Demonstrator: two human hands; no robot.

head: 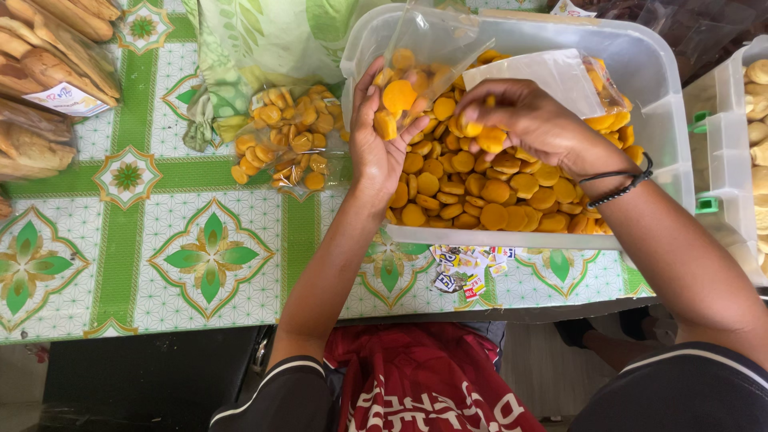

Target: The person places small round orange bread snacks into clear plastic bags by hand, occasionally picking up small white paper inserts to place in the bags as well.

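The small clear bag [416, 60] is held open above the big plastic tub [656, 72] by the left hand [376, 148], closed on its edge. It looks thin, light and floppy, so it is best held at the rim. A few round orange biscuits [480, 136], likely crumbly, are pinched in the right hand [528, 120].

Two hands work here, the left hand [376, 136] and the right hand [524, 120], both near twelve o'clock. One clear plastic tub [656, 96] holds orange round biscuits [480, 192], too many to count. Three clear bags show: one held open [424, 56], one filled [292, 140] at ten o'clock, one in the tub [552, 76]. One pile of small labels [468, 268] lies at six o'clock.
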